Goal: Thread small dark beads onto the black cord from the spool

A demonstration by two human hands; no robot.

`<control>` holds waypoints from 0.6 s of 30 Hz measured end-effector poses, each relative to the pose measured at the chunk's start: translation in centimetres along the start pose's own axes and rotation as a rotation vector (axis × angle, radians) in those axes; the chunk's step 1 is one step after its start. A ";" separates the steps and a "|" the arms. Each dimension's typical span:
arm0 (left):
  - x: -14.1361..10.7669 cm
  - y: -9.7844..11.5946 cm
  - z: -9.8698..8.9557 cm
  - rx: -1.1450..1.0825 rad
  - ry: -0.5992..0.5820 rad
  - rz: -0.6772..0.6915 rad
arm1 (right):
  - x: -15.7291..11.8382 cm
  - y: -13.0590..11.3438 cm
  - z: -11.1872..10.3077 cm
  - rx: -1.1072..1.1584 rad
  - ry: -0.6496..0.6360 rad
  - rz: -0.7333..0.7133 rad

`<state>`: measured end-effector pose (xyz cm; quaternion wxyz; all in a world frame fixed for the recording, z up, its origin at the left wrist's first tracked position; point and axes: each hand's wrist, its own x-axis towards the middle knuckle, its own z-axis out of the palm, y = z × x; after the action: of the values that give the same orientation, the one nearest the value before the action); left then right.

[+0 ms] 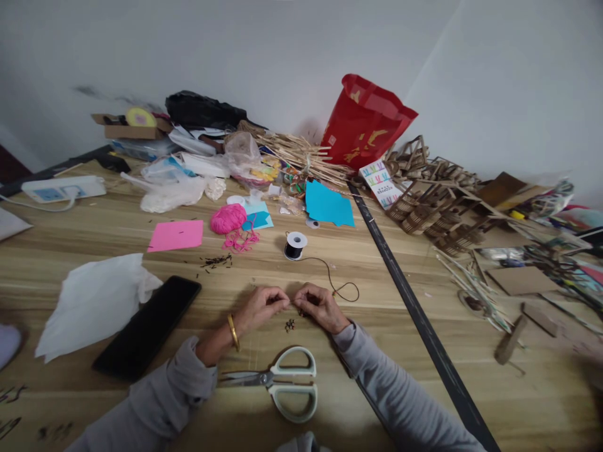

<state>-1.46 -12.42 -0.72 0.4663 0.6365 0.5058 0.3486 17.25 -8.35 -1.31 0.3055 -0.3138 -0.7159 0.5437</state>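
Observation:
My left hand (264, 304), with a gold bangle at the wrist, is closed in a pinch; what its fingertips hold is too small to make out. Just to its right, my right hand (321, 306) is pinched too, on a thin dark cord (328, 274). This cord runs from a white spool (296, 245) wound with black, loops to the right and comes back to the hand. A tiny reddish spot shows on it near the knuckles. Several small dark beads (289, 325) lie below the hands. Nearer me are scissors (292, 378) with pale handles, blades pointing left.
To the left lie a black phone (148, 326), white tissue (92, 304) and pink paper (176, 235). Pink yarn (228, 218), blue paper (330, 203) and a red bag (365, 122) are farther back. Small woven baskets (424, 213) crowd the right, past a dark strip (414, 307).

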 end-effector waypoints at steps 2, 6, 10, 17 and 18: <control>-0.1 0.0 0.0 0.000 -0.009 0.005 | 0.0 0.0 -0.1 0.045 0.013 0.013; -0.3 0.3 -0.1 0.022 -0.073 0.000 | 0.0 0.3 -0.2 0.085 0.048 0.034; -0.5 0.7 -0.4 0.115 -0.210 0.056 | 0.0 0.6 -0.2 0.080 0.042 0.042; -0.7 0.8 -0.4 0.268 -0.288 0.152 | 0.0 0.5 -0.2 0.114 0.031 0.045; -0.8 0.9 -0.3 0.310 -0.286 0.165 | 0.0 0.5 -0.2 0.114 0.030 0.044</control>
<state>-1.68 -13.16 0.26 0.3997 0.7828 0.4282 0.2099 17.44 -8.13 -1.74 0.3214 -0.3199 -0.6722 0.5853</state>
